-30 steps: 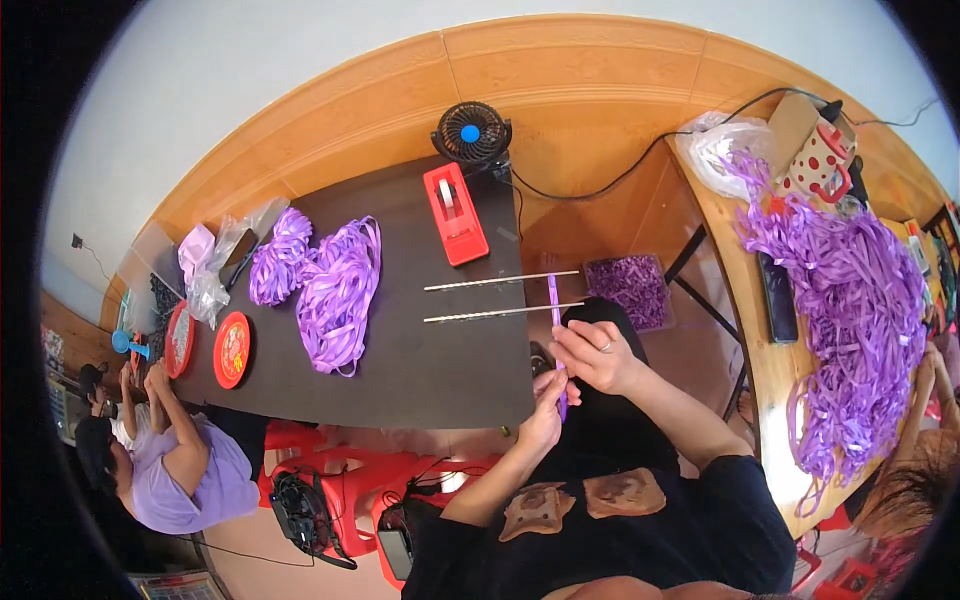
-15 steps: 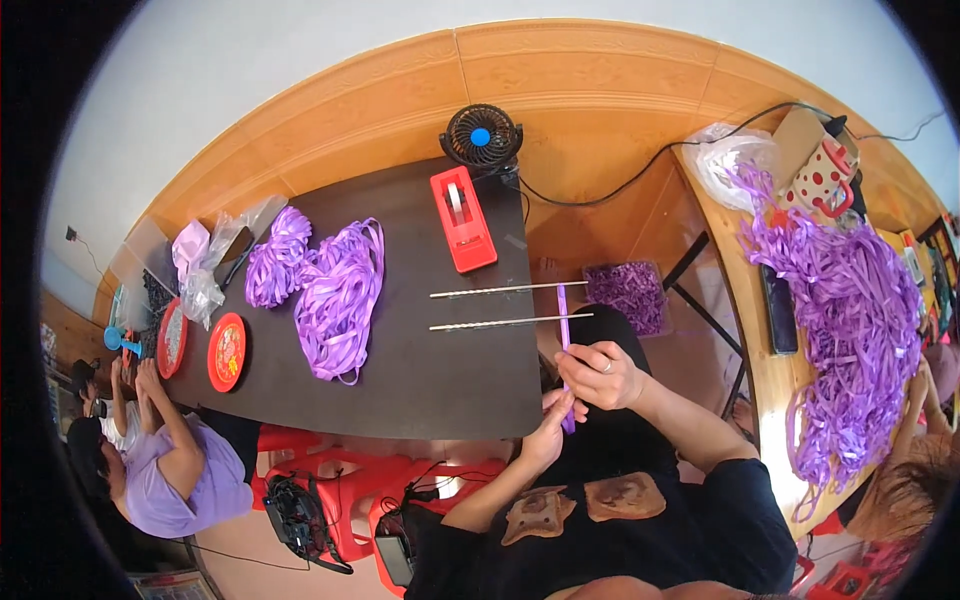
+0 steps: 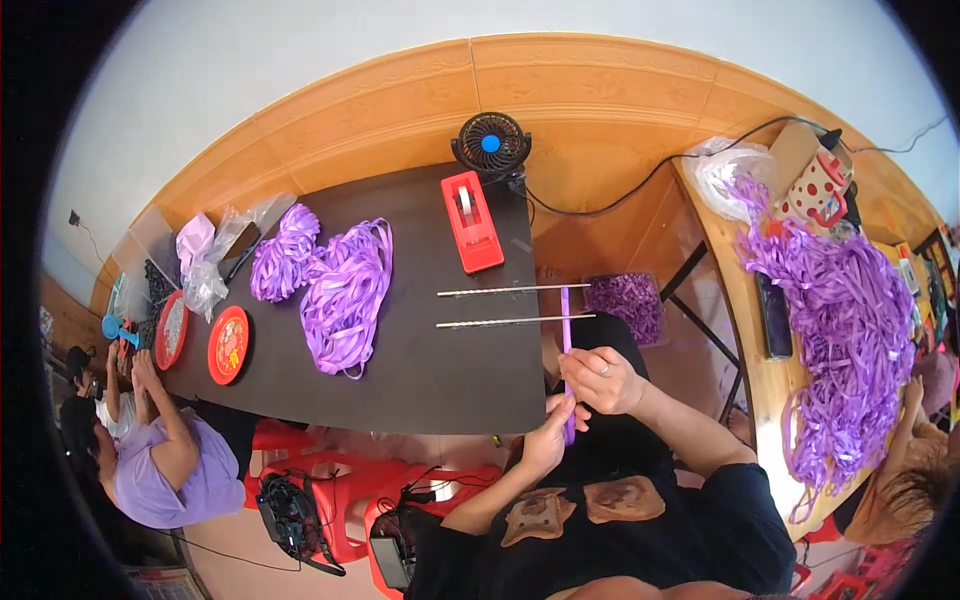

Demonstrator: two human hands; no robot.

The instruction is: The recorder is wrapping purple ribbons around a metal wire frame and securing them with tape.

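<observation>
A narrow purple ribbon strip [image 3: 566,330] stands roughly upright between both hands at the near right corner of the dark table [image 3: 420,370]. My right hand [image 3: 601,378] pinches the strip at its middle. My left hand [image 3: 550,436] grips its lower end, just below the table's edge. Two thin metal rods [image 3: 512,306] lie side by side on the table and stick out past its right edge, close to the strip's upper end.
A heap of purple ribbon [image 3: 335,285], a red tape dispenser [image 3: 471,220] and a small black fan [image 3: 491,146] are on the table. Two red dishes [image 3: 227,344] sit at its left end, where a person in purple [image 3: 160,465] sits. More ribbon [image 3: 845,330] covers a wooden table on the right. Red stools [image 3: 340,495] stand below.
The view has shifted slightly. Both hands have moved a little lower and right with the strip, which now stands more upright beside the rod ends.
</observation>
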